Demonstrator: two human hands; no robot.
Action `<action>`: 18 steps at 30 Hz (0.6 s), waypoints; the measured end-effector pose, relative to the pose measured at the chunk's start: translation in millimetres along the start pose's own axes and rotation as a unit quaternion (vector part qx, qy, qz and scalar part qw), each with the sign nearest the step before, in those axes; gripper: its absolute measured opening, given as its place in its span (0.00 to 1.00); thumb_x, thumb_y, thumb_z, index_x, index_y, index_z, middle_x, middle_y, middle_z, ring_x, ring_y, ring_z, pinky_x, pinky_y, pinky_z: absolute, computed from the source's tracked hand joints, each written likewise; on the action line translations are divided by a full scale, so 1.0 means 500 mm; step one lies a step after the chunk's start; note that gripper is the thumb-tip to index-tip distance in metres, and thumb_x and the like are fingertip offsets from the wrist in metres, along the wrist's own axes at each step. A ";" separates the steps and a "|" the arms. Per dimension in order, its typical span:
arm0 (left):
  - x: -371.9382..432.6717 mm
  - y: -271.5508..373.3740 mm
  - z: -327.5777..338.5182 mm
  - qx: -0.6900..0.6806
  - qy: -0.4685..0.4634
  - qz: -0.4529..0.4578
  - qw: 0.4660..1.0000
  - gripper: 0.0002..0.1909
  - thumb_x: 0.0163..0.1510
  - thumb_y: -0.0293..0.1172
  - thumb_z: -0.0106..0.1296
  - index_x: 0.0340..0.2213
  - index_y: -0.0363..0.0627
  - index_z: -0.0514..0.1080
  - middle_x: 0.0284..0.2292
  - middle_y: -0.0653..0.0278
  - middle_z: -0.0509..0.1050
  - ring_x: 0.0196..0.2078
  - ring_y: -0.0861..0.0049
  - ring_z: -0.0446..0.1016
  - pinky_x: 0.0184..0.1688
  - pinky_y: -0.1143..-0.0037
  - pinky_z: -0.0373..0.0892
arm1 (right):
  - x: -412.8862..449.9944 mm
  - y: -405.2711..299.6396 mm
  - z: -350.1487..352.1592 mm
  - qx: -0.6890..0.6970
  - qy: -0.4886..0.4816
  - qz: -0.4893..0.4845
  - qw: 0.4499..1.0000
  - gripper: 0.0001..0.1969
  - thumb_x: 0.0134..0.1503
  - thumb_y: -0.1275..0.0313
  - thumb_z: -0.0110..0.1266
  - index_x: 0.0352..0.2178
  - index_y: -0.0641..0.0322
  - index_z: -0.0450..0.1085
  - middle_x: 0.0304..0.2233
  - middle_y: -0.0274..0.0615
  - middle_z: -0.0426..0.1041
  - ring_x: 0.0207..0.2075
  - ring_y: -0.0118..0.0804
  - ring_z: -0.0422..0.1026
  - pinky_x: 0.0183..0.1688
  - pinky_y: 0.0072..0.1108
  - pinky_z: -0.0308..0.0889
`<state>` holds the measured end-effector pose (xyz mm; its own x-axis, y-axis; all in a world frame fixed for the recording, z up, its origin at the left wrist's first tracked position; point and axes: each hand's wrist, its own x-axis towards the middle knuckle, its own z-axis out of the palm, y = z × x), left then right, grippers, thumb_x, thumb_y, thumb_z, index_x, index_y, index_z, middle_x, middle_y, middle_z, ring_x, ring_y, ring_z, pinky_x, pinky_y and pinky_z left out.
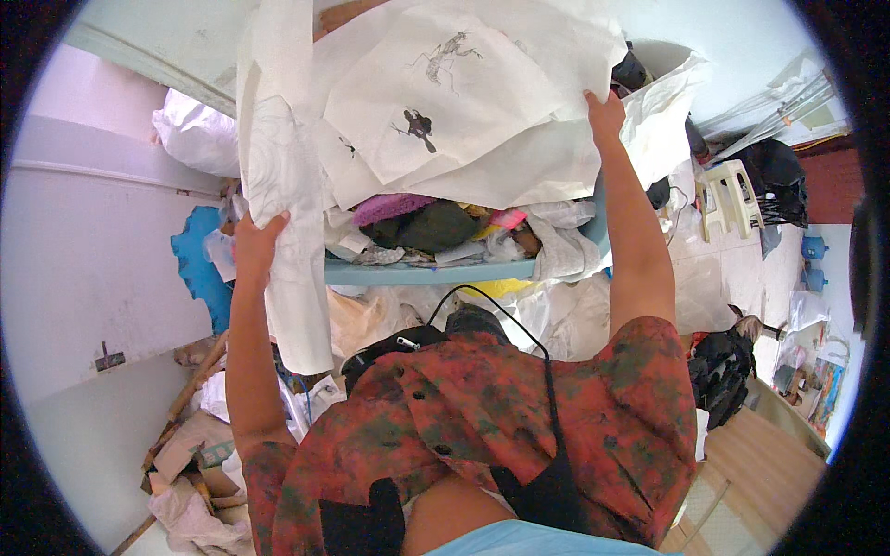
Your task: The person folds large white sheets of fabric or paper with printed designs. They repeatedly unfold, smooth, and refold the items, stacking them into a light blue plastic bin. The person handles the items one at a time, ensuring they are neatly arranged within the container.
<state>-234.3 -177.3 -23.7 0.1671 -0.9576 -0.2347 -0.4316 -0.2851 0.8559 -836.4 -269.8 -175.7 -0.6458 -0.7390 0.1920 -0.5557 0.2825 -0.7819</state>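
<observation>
My left hand [259, 240] grips the side of a long white paper sheet [295, 313] that hangs down in a narrow strip and bears faint line drawings. With its thumb on top, my right hand [606, 118] pinches the right edge of several large, overlapping white paper sheets [500, 111]. An ink drawing of a mantis [441, 59] shows on the uppermost one, above a dark ink drawing of a bird or insect [419, 127]. The sheets lie over the far part of a light blue plastic tub [431, 272] and hide some of what it holds.
In the tub are a dark cloth bundle [424, 226], a purple cloth [389, 207] and plastic bags. A white cabinet door [104, 257] stands at left, cardboard [191, 445] below it. A cream plastic stool [730, 198] and black bag [723, 375] are at right.
</observation>
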 end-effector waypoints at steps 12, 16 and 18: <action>0.057 -0.003 0.049 -0.002 -0.074 -0.019 0.997 0.25 0.46 0.27 0.57 0.47 0.33 0.67 0.40 0.55 0.75 0.39 0.69 0.75 0.42 0.73 0.70 | -0.100 -0.119 -0.110 0.257 -0.030 0.131 0.957 0.11 0.53 0.71 0.52 0.33 0.71 0.70 0.22 0.43 0.71 0.21 0.35 0.70 0.18 0.25 0.63; 0.099 -0.025 0.069 -0.011 -0.099 0.004 0.995 0.26 0.46 0.27 0.57 0.48 0.33 0.67 0.40 0.54 0.75 0.39 0.69 0.75 0.41 0.73 0.71 | -0.176 -0.117 -0.169 0.360 -0.031 0.206 0.909 0.16 0.54 0.75 0.50 0.44 0.70 0.64 0.34 0.44 0.70 0.28 0.35 0.70 0.25 0.24 0.67; 0.107 -0.037 0.072 -0.010 -0.098 0.017 0.995 0.25 0.46 0.27 0.57 0.47 0.33 0.68 0.39 0.54 0.75 0.38 0.70 0.75 0.40 0.72 0.71 | -0.238 -0.111 -0.192 0.408 -0.012 0.254 0.877 0.22 0.55 0.78 0.46 0.53 0.70 0.57 0.48 0.52 0.66 0.46 0.45 0.70 0.46 0.31 0.70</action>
<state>-249.3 -224.5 -68.8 -0.0236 -0.9572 -0.2885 -0.4163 -0.2529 0.8733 -779.1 -139.0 -98.4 -0.6851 -0.6598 -0.3087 0.3669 0.0535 -0.9287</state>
